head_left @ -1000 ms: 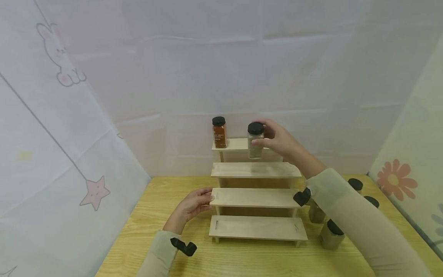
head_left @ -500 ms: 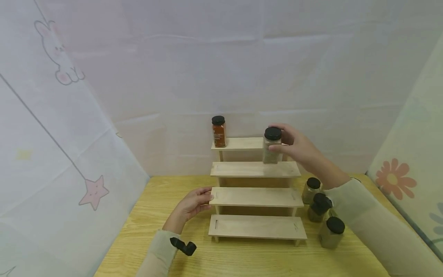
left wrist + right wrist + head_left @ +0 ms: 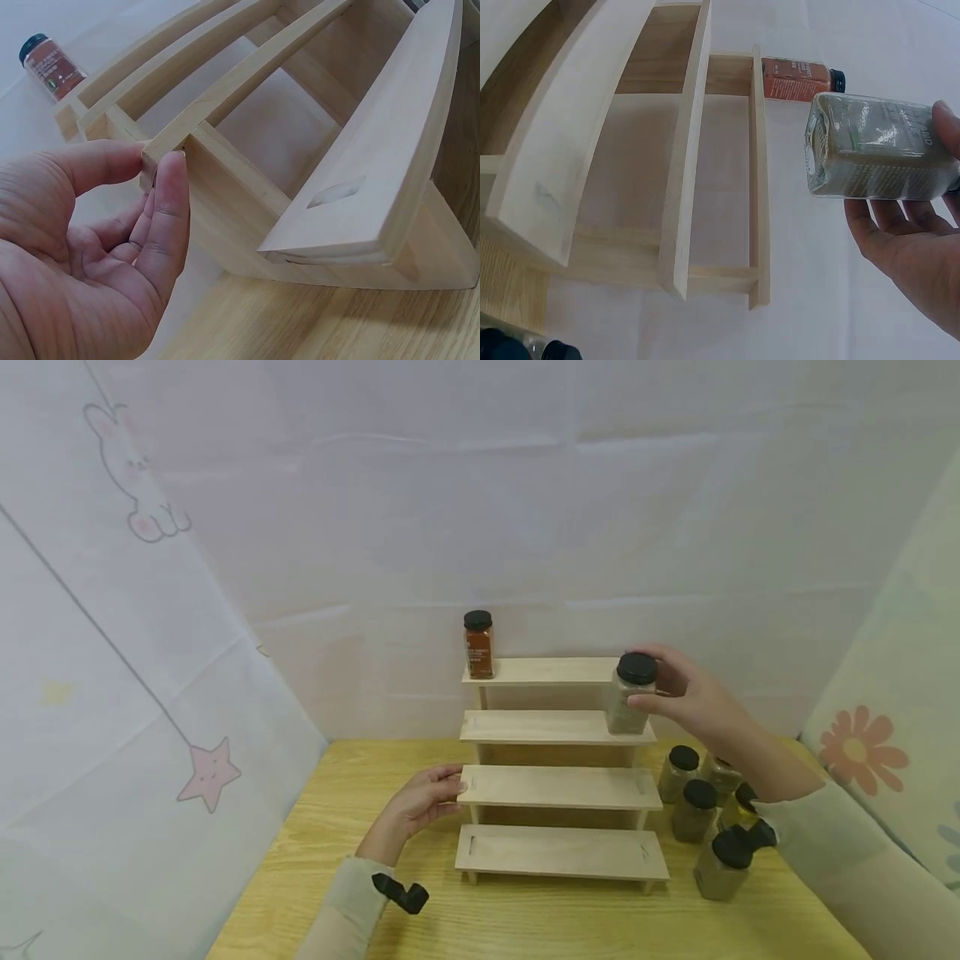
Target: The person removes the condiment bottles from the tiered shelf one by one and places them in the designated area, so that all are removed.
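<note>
My right hand [image 3: 686, 697] grips a square glass spice jar [image 3: 628, 703] with a black lid and pale greyish contents. In the head view the jar overlaps the right end of the second tier from the top; the right wrist view shows it apart from the shelves, in the air. My left hand [image 3: 420, 802] pinches the left end of a lower tier of the wooden stepped rack [image 3: 558, 787] between thumb and fingers [image 3: 171, 202]. On the top tier, at its left end, stands a spice jar of red powder [image 3: 479, 647], also seen in the right wrist view.
Several black-lidded jars [image 3: 693, 810] stand on the wooden table [image 3: 300, 860] to the right of the rack, partly behind the right sleeve [image 3: 825, 835]. A pale cloth wall [image 3: 420, 527] rises close behind the rack.
My right hand has carried the pale jar rightward and somewhat lower, from in front of the top tier to the rack's right end. The left hand stays at the rack.
</note>
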### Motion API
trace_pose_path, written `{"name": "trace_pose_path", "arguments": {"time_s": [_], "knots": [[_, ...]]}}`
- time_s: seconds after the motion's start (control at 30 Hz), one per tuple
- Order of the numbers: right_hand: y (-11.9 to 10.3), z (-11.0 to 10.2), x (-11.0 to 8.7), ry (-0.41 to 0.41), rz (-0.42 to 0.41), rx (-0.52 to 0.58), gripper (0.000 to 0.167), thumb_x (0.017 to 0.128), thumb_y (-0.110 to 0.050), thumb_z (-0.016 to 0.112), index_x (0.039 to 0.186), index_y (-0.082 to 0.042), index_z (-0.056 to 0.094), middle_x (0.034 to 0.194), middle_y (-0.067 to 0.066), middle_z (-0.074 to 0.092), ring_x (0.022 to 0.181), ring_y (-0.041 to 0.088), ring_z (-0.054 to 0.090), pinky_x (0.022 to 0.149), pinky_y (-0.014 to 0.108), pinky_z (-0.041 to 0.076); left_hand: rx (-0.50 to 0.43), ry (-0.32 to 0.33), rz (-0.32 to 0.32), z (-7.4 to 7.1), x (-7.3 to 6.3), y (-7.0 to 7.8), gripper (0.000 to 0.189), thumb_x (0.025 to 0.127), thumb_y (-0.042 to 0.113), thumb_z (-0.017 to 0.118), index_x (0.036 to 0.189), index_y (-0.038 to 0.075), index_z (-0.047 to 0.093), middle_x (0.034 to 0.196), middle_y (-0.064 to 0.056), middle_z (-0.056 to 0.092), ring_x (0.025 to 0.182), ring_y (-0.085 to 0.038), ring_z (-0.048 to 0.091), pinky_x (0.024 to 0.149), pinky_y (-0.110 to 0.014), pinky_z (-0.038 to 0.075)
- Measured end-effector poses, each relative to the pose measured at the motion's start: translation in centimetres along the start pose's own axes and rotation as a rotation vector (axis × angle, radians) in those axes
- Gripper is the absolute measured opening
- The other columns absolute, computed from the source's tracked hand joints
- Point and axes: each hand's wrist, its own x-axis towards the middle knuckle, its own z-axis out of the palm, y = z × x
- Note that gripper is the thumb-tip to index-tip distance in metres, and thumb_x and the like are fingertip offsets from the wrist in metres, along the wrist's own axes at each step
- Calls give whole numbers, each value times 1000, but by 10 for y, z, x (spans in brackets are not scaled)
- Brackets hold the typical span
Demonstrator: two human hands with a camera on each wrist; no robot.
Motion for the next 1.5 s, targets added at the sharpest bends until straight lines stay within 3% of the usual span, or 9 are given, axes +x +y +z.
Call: {"name": "trace_pose_path", "arguments": {"time_s": [0.13, 0.4, 0.63, 0.83, 1.07, 1.2, 1.5], "knots": [[3, -7, -12, 4, 1, -32, 59, 97, -10, 69, 150, -16, 44, 128, -3, 61, 113, 7, 62, 87, 22, 56, 1, 0, 3, 1, -1, -1, 71, 99, 11, 66, 157, -2, 27, 156, -29, 30, 100, -15, 62, 85, -29, 59], [4, -18, -36, 18, 21, -18, 61, 97, -6, 68, 152, -19, 43, 128, -7, 60, 113, 4, 62, 86, 21, 56, 4, 11, 2, 6, -2, 2, 70, 98, 11, 66, 157, -3, 29, 149, -27, 37, 97, -15, 61, 83, -28, 58], [10, -27, -52, 33, 14, -45, 61, 98, -2, 66, 152, -19, 43, 125, -11, 61, 110, 1, 62, 81, 20, 55, -7, 10, 0, 7, -2, 1, 71, 99, 9, 65, 157, -3, 27, 154, -28, 30, 97, -15, 60, 80, -26, 59], [17, -37, -67, 63, 9, -94, 64, 96, 2, 65, 153, -18, 43, 121, -12, 63, 102, 3, 64, 75, 22, 56, -18, 12, 1, 8, -2, 1, 68, 98, 9, 66, 156, -2, 31, 154, -28, 31, 97, -15, 61, 78, -25, 59], [22, -49, -80, 41, 9, -70, 62, 97, 6, 62, 152, -14, 42, 125, -6, 61, 101, 9, 63, 72, 25, 56, -16, 10, 5, 8, -1, 1, 70, 99, 9, 65, 157, -3, 28, 155, -29, 30, 99, -15, 61, 77, -24, 58], [25, -53, -86, 74, 20, -129, 61, 96, 7, 63, 151, -13, 44, 123, -8, 60, 96, 7, 62, 67, 26, 54, -8, 2, 10, 7, -1, 1, 71, 99, 10, 66, 157, -4, 27, 156, -30, 28, 101, -15, 61, 80, -25, 59], [37, -64, -104, 47, -3, -182, 67, 96, 8, 62, 155, -13, 39, 132, -13, 55, 107, -1, 62, 73, 23, 57, -3, 21, 10, 8, -1, 0, 68, 98, 10, 66, 155, -2, 33, 152, -29, 36, 98, -15, 63, 92, -37, 58]]}}
